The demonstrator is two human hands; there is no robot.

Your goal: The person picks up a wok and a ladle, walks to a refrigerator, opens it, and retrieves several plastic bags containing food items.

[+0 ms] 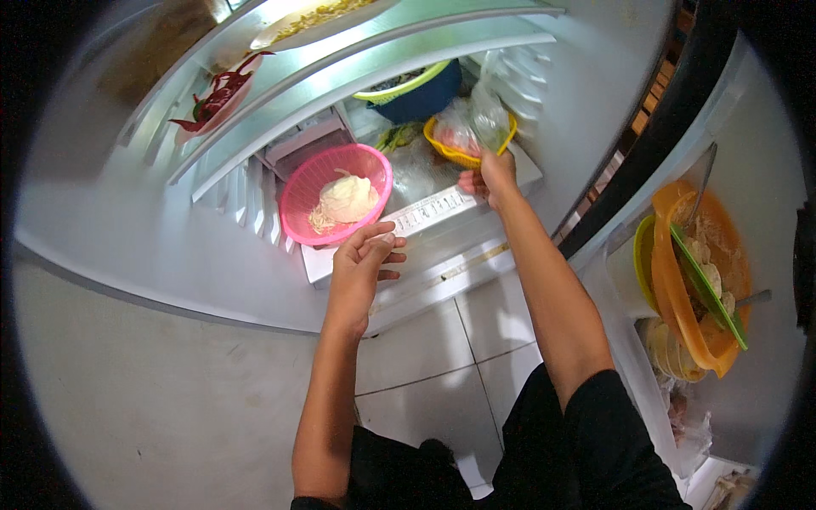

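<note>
Inside an open refrigerator, my right hand (pixel 497 175) grips the front rim of a small yellow plastic basket (pixel 456 155). Clear plastic bags (pixel 488 121) with pinkish and green contents fill that basket. My left hand (pixel 370 252) is empty, its fingers apart, just in front of a pink plastic colander (pixel 296 197). A pale white mass (pixel 349 197) and some thin whitish strands lie in the colander. Between the two containers, leafy green vegetables (pixel 398 136) rest on the lower shelf. Behind the yellow basket stands a dark blue basin (pixel 427 95) with a yellow-green rim; its dark contents are partly hidden.
A glass shelf (pixel 357 54) above bears a dish of red chillies (pixel 220 102) and a plate of yellowish food (pixel 319 19). At right, the open door (pixel 771 395) holds an orange bowl (pixel 669 280) with a green plate and spoons. White floor tiles (pixel 421 338) lie below.
</note>
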